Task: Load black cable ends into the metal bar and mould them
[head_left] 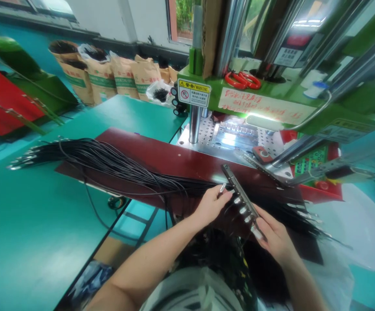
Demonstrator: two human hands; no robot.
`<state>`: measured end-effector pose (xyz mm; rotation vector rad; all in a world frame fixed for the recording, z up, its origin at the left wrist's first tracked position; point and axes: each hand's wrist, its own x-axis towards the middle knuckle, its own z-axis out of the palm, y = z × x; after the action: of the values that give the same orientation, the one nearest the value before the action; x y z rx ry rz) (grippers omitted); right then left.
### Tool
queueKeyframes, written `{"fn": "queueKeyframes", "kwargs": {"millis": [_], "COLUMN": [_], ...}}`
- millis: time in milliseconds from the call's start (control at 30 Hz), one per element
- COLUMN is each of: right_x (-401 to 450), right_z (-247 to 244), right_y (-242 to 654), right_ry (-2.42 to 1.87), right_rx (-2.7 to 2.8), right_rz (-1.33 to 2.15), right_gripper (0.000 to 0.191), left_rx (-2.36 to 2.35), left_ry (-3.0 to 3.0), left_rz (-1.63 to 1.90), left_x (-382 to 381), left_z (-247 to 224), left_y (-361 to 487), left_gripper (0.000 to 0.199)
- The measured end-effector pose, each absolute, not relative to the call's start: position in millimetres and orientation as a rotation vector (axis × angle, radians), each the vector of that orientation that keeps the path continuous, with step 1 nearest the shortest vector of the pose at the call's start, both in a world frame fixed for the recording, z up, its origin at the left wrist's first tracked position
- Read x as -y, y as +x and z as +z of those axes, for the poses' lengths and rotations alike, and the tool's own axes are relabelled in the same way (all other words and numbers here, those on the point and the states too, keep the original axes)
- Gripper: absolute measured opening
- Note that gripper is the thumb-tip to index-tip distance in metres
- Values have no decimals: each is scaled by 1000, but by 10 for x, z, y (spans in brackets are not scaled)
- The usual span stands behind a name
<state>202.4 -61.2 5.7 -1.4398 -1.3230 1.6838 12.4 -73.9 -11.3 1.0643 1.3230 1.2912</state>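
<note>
Head view: fixture bar (pixel 239 195), a narrow dark metal strip, lies just right of the frame's centre with its long axis running diagonally from upper left to lower right. Right hand (pixel 273 238) grips the bar's lower right end, fingers curled around it. Left hand (pixel 211 205) sits at the bar's left edge near the upper end, fingertips pinched narrow on a small metal plug (pixel 222 188) at the end of a black cable; the plug points up and right towards the bar, touching or nearly touching it. Several plugs already sit in a row along the bar between the two hands. The left hand is the nearer one to the free upper part of the bar.

Cable bundle (pixel 109 166) fans leftwards from the hands across a dark red board (pixel 174 160) on the teal table (pixel 28 224). Green press machine (pixel 271 103) fills the upper right, with red scissors (pixel 242 80) on its ledge. Brown sacks (pixel 109 77) stand at upper left.
</note>
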Motion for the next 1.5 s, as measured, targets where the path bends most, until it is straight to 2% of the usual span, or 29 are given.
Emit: {"fn": "queueKeyframes", "kwargs": {"millis": [233, 433, 800, 1233, 1500], "right_x": [617, 584, 569, 568, 436], "right_z": [55, 43, 56, 107, 85], "right_y": [2013, 2039, 2098, 2102, 2121], "right_ry": [-1455, -1394, -1416, -1463, -1107], "right_rx": [1364, 1697, 1582, 1658, 2257], "right_rz": [1679, 1564, 1700, 1668, 1375], "right_gripper": [52, 51, 56, 54, 45], "left_rx": [-1394, -1417, -1269, -1026, -1066], "left_ry": [1037, 1041, 1192, 951, 930], "left_rz": [1306, 1288, 1116, 974, 966], "left_x": [724, 713, 827, 810, 790], "left_z": [-106, -124, -25, -51, -47], "left_y": [107, 104, -59, -199, -215], "left_gripper": [29, 29, 48, 50, 50]}}
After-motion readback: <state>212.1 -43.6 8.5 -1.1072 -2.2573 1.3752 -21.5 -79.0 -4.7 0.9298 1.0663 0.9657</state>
